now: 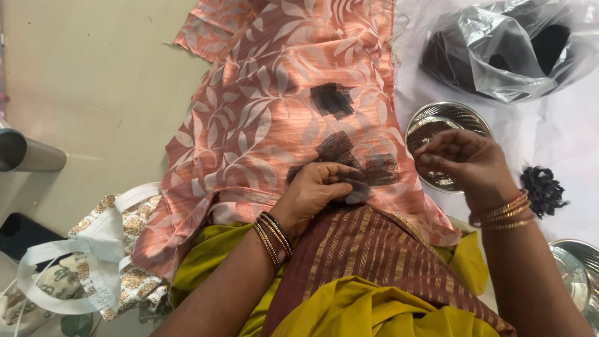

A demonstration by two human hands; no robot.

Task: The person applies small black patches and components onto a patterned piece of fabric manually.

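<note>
Dark mesh patch (355, 190) on the peach leaf-patterned fabric (262, 112) across the lap, pinched by the left hand (315, 187) fingers. Right hand (462, 159), fingertips pinched together on something too small to tell, hovers over a steel bowl (465, 115); plastic bag (511, 50) beyond.

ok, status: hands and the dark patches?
Left hand pinching a dark net patch on the peach leaf-print cloth. Right hand, fingers pinched, over the steel bowl. Nothing in the way.
</note>
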